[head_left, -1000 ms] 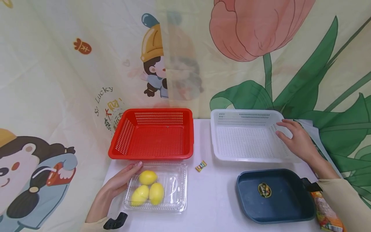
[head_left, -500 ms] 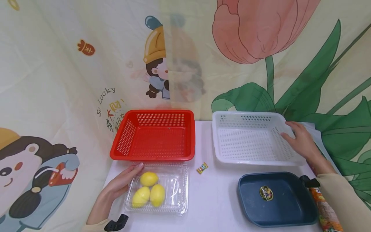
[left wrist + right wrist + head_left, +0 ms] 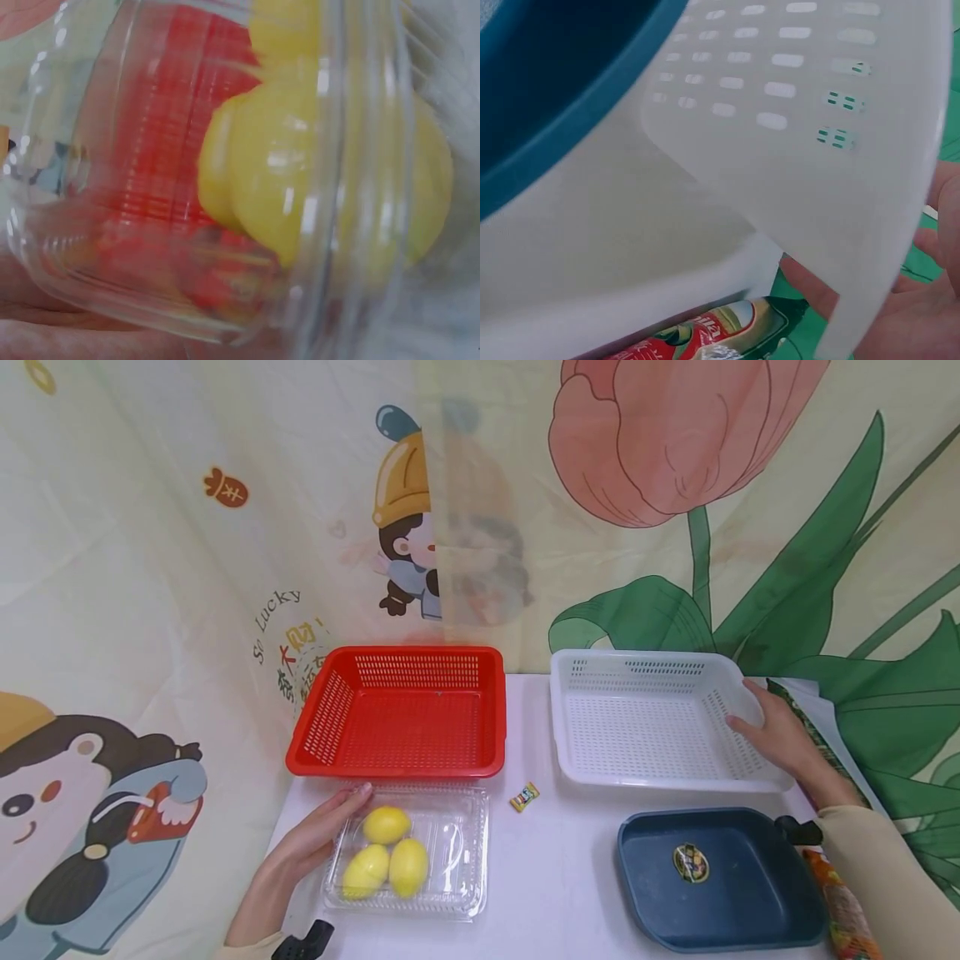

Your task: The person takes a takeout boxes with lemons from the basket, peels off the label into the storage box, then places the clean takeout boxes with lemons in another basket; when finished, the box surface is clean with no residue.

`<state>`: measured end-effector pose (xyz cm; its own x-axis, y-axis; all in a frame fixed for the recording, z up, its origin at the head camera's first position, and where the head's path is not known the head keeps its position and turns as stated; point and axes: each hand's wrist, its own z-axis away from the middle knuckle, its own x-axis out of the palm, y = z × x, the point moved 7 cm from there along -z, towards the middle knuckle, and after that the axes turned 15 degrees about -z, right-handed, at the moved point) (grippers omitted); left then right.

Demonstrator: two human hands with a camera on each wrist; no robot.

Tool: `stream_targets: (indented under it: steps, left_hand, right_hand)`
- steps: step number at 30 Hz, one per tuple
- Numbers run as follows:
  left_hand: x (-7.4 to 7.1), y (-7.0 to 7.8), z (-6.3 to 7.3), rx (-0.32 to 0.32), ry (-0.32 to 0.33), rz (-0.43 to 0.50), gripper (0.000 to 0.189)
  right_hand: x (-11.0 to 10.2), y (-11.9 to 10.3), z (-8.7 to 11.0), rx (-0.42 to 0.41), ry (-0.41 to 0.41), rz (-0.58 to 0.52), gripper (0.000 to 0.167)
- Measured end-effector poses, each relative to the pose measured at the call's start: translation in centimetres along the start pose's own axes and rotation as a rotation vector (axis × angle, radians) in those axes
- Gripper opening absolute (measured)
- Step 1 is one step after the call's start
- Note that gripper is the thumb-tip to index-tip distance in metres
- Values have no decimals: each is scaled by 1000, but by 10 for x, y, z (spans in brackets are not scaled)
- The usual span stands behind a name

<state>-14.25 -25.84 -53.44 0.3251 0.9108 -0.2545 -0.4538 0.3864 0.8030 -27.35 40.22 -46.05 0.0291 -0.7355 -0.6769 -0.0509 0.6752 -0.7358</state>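
Note:
My left hand [image 3: 318, 827] lies along the left side and back corner of a clear plastic box [image 3: 457, 852], its fingers fairly straight and touching it. Inside the box are three lemons [image 3: 408, 868]. The left wrist view, somewhat blurred, shows a lemon [image 3: 277, 172] through the clear wall. On the right, my right hand [image 3: 783, 739] grips the right rim of a white basket [image 3: 637, 779], thumb over the inner side and fingers outside. From the right wrist, fingers [image 3: 810, 285] show behind and below the white basket's wall.
Behind the clear box stands a red basket [image 3: 393, 768]. A small wrapped candy [image 3: 524, 797] lies between the baskets. Before the white basket sits a dark blue tray [image 3: 735, 893] with a round label inside. Snack bags [image 3: 843, 902] [image 3: 712, 330] lie at the right edge.
My right hand has moved from hovering over the white basket's right side to gripping its rim. The left hand stays at the clear box. The whole view has shifted slightly.

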Motion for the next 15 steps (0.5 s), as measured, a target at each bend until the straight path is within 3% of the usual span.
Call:
stream_targets:
  steps: [8,15]
  left_hand:
    - [2,-2,1,-16,34,-29,78]
    - [2,-2,2,-8,50,-35,79]
  right_hand:
    - [2,5,-1,0,-8,12,81]
    - [3,18,1,85,-28,14,83]
